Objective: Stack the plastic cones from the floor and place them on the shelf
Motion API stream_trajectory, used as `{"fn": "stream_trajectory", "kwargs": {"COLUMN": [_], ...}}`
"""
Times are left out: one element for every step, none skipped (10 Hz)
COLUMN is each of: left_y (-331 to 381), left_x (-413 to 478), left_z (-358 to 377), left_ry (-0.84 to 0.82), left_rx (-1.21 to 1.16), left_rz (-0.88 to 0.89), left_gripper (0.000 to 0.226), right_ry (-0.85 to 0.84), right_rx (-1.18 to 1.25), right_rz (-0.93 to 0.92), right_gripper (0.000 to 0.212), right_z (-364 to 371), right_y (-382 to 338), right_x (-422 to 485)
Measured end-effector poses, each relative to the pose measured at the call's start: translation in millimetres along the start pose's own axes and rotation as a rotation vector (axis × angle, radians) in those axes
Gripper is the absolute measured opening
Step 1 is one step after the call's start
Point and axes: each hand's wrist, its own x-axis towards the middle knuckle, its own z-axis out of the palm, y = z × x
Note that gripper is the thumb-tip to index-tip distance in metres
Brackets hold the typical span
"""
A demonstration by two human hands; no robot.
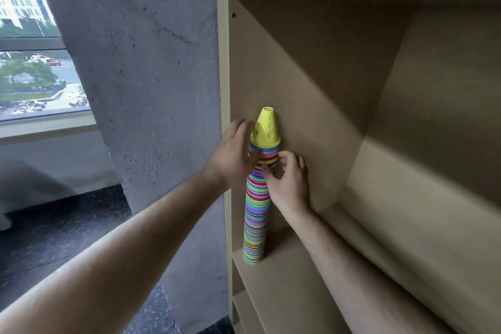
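- A tall stack of cones (pixel 256 214) in many-coloured bands stands in the lower middle of the frame, its base on the shelf (pixel 287 295) near the board's front left corner
- The stack rises with a slight lean to the right and stays close beside the unit's left side panel (pixel 284 84); whether it touches the panel cannot be told
- A yellow cone (pixel 265 130) caps the stack, its narrow open tip pointing up
- The left hand (pixel 233 157) comes in from the lower left of the frame and wraps the stack just under the yellow cone, with the thumb across the front of the coloured rims
- The right hand (pixel 290 184) reaches in from the lower right and grips the stack from its right side, slightly lower than the left hand, fingertips curled onto the rims
- Both hands are clamped on the same upper part of the stack, close together with only the cones between them
- A rough concrete pillar (pixel 141 62) fills the middle left of the frame, just beside the shelf unit
- A window (pixel 32 57) in the upper left shows buildings and trees outside
- A dark speckled floor (pixel 67 238) lies in the lower left, behind the left forearm
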Motion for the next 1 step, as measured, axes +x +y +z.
{"fn": "stream_trajectory", "kwargs": {"left_y": [-4.9], "left_x": [-14.8], "left_z": [-0.7], "left_ry": [0.057], "left_rx": [0.016], "left_rz": [0.039], "left_gripper": [0.041], "right_ry": [0.086], "right_rx": [0.040], "right_rz": [-0.068], "right_gripper": [0.029], "right_z": [4.7], "right_y": [3.9], "right_x": [-9.1]}}
